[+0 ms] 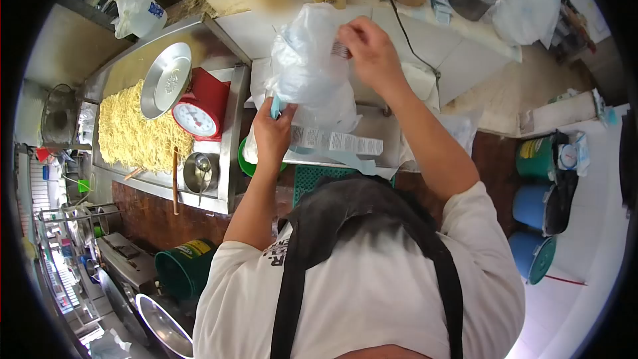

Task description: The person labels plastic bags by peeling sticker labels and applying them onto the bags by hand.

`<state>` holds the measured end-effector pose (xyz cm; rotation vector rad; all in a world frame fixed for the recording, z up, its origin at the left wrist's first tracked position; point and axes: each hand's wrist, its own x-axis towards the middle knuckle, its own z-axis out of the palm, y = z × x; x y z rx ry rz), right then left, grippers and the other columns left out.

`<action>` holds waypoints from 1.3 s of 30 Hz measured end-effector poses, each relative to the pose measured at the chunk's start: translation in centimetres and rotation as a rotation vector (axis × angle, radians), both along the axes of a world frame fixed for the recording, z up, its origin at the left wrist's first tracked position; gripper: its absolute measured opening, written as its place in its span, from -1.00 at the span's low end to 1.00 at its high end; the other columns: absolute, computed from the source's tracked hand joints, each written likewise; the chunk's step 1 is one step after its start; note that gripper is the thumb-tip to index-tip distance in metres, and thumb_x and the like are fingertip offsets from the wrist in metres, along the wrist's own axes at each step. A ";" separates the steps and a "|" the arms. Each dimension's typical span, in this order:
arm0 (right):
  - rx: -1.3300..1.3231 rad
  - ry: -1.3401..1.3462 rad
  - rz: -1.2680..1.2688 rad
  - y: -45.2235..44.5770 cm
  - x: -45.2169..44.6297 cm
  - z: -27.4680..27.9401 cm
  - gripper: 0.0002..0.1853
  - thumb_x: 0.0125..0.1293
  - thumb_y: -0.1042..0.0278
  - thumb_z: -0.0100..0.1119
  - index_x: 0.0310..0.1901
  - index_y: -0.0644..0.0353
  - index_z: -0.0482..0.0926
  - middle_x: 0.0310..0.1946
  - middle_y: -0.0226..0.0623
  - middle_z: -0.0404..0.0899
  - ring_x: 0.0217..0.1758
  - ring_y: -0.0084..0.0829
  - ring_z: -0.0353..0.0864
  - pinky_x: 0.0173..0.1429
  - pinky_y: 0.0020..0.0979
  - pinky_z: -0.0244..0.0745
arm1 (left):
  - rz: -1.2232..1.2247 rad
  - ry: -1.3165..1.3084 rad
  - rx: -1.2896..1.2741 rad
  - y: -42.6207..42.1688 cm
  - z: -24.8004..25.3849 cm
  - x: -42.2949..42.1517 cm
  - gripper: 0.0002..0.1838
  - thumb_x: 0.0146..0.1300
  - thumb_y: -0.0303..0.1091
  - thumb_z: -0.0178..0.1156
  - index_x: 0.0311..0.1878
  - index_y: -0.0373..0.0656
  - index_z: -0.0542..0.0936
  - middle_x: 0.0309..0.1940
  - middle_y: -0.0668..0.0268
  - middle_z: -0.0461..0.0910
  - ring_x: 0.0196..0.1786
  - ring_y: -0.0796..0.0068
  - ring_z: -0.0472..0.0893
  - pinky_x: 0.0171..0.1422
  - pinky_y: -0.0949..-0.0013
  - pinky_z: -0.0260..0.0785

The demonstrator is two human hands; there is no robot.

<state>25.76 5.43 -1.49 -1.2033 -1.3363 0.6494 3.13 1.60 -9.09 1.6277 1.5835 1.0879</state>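
A clear plastic bag (309,60) with pale contents stands upright on the worktop in front of me. My left hand (272,131) is closed at its lower left side, with a small light blue piece (276,108) between thumb and fingers. At the bag's upper right, my right hand (367,52) pinches a small piece with dark lines (341,50), perhaps a printed label; whether it touches the bag I cannot tell. A strip of white printed labels (339,141) lies below the bag, near my front.
To the left, noodles (136,133) cover a steel table beside a red scale (203,110) with a metal pan (166,80). A steel pot (201,171) holds a utensil. A black cable (415,46) runs down behind on the right. Buckets (531,203) stand far right.
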 end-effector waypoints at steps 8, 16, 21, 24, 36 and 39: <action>-0.043 0.041 -0.027 -0.3 0.5 0.8 -0.73 0.49 0.19 0.10 -0.21 0.27 0.53 -0.43 -0.44 0.54 -0.40 -0.59 0.49 -0.24 -0.50 0.44 | 0.056 -0.631 -0.256 -1.0 0.9 -1.2 -0.84 0.31 -0.33 0.20 -0.14 -0.20 0.57 -0.57 0.51 0.39 -0.48 0.70 0.36 -0.40 0.53 0.23; -0.289 0.041 0.083 -1.0 -0.3 -1.2 -0.79 0.51 0.26 0.08 -0.16 0.25 0.54 -0.37 -0.41 0.57 -0.34 -0.56 0.55 -0.19 -0.47 0.51 | -0.084 -0.916 -0.376 -0.6 1.3 -0.1 -0.68 0.38 -0.05 0.26 -0.25 -0.14 0.55 -0.54 0.52 0.37 -0.53 0.70 0.26 -0.42 0.52 0.11; 0.014 0.418 -0.086 -0.3 2.2 1.0 -0.87 0.44 0.30 0.17 -0.17 0.17 0.55 -0.33 -0.45 0.55 -0.30 -0.61 0.51 -0.14 -0.46 0.49 | -0.057 -0.996 -0.448 0.3 -0.3 -0.9 -0.78 0.40 -0.18 0.25 -0.20 -0.15 0.56 -0.47 0.50 0.48 -0.48 0.69 0.36 -0.39 0.51 0.20; 0.118 0.391 -0.089 -0.4 3.0 1.8 -0.87 0.43 0.31 0.18 -0.17 0.17 0.55 -0.34 -0.48 0.53 -0.28 -0.64 0.46 -0.13 -0.49 0.43 | -0.045 -0.896 -0.436 0.5 -1.2 -1.2 -0.82 0.39 -0.25 0.24 -0.23 -0.16 0.56 -0.49 0.49 0.48 -0.47 0.68 0.41 -0.40 0.51 0.23; 0.495 0.720 -0.039 -6.3 4.3 8.7 -0.58 0.54 0.13 -0.17 0.22 0.22 0.45 0.21 -0.06 0.52 0.27 -0.09 0.50 0.37 0.15 0.33 | -0.063 -0.292 -0.100 1.2 -2.5 -4.1 -0.72 0.22 -0.28 0.36 -0.15 -0.28 0.59 -0.48 0.40 0.52 -0.43 0.62 0.45 -0.31 0.48 0.32; 0.454 0.773 -0.100 -8.9 3.3 8.7 -0.56 0.56 0.11 -0.21 0.25 0.22 0.43 0.20 -0.07 0.52 0.25 -0.09 0.51 0.36 0.15 0.34 | 0.021 -0.255 0.135 -0.6 1.3 -5.4 -0.65 0.18 -0.38 0.40 0.00 -0.27 0.58 -0.33 0.39 0.55 -0.37 0.66 0.45 -0.25 0.51 0.34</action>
